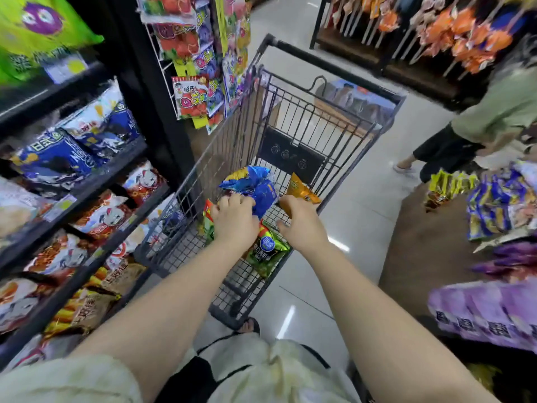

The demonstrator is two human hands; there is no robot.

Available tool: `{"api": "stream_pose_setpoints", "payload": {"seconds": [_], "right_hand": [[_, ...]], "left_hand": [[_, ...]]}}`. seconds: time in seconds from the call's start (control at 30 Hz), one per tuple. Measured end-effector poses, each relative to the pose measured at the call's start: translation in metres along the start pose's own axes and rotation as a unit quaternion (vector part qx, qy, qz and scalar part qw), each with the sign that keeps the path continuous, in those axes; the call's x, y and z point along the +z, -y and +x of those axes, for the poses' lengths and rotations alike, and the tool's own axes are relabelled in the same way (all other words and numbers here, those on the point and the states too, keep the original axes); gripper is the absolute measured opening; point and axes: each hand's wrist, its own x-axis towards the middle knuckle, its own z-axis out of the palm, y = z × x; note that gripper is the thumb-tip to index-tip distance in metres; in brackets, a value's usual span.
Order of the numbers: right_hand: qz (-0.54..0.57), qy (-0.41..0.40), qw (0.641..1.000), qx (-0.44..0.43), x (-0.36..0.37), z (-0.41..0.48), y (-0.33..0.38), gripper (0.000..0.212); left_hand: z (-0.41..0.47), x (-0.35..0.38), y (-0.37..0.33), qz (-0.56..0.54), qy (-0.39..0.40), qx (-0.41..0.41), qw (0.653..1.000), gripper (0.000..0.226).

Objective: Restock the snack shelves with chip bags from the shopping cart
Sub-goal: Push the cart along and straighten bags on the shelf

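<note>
A black wire shopping cart (pixel 328 117) stands in the aisle ahead of me with chip bags in its basket. My left hand (pixel 234 219) grips a blue chip bag (pixel 252 184) near its lower edge. My right hand (pixel 302 222) holds the bottom of an orange chip bag (pixel 300 190) that leans against the cart's right side. A green chip bag (pixel 267 251) lies on the cart floor under both hands, and another green and red bag (pixel 207 222) shows to the left of my left hand. The snack shelves (pixel 87 181) on my left are packed with blue, white and red bags.
A hanging rack of candy packets (pixel 197 82) stands just left of the cart. Another person (pixel 491 117) bends over at the right. A brown display (pixel 436 242) with blue and yellow snack packs sits at right, with purple bags (pixel 488 309) nearer me. Tiled floor lies between.
</note>
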Motion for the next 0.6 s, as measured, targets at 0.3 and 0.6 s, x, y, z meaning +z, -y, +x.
{"api": "stream_pose_setpoints", "payload": {"seconds": [0.3, 0.6], "right_hand": [[0.064, 0.071, 0.995, 0.012, 0.045, 0.1, -0.025, 0.057], [0.069, 0.187, 0.98, -0.021, 0.079, 0.25, -0.073, 0.038]], "left_hand": [[0.066, 0.045, 0.013, 0.01, 0.08, -0.067, 0.995, 0.043], [0.173, 0.108, -0.005, -0.031, 0.137, -0.238, 0.961, 0.052]]}}
